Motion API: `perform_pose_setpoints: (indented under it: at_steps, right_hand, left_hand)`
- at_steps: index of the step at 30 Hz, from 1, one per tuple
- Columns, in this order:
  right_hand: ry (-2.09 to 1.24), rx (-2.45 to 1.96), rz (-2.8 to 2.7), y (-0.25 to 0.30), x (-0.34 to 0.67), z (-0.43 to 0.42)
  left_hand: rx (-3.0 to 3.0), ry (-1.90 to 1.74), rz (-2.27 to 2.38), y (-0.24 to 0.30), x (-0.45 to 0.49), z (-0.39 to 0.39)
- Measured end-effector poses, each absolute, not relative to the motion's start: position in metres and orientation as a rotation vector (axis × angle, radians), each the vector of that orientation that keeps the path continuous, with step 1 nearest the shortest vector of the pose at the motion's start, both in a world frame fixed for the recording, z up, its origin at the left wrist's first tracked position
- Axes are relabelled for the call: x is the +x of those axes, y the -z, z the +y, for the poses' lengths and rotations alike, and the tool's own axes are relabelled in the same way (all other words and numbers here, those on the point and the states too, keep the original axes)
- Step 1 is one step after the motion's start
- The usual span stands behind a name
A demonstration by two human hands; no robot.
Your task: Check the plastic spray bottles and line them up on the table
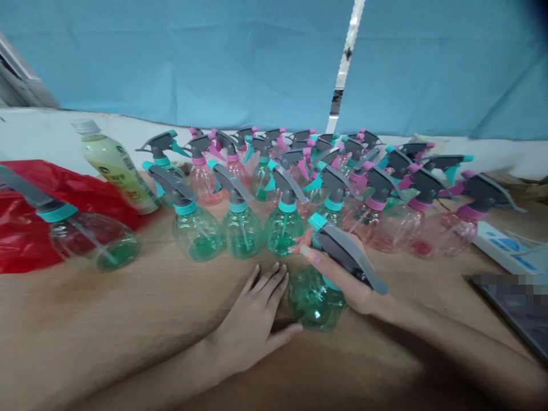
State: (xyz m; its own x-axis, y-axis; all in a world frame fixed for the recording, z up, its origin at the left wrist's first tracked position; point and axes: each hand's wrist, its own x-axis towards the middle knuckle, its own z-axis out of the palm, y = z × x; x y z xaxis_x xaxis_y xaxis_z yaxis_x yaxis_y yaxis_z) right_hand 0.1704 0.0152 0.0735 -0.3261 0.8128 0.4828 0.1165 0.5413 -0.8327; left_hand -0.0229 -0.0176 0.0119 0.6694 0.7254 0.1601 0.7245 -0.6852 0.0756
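Observation:
In the head view, my right hand grips a green spray bottle by its dark grey trigger head, the nozzle pointing up and to the left. My left hand lies flat on the wooden table, fingers stretched forward, its thumb close to the base of that bottle. Just beyond my fingertips stands a row of similar green spray bottles with turquoise collars. Pink spray bottles with pink collars stand to the right, and more of both colours are crowded behind.
A single green spray bottle stands at the left, beside a red plastic bag and a leaning yellow-green drink bottle. A dark flat device and a white-and-blue box lie at the right. Blue cloth covers the wall behind.

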Motion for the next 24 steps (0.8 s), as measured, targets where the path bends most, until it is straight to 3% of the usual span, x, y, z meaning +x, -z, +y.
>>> perform_pose_setpoints:
  at_steps: [24]
  right_hand:
    - [-0.910,-0.775,-1.795,-0.0769,0.1706,0.0126]
  left_hand:
    - [2.898,-0.270,1.259,-0.0099,-0.0250,-0.0169]
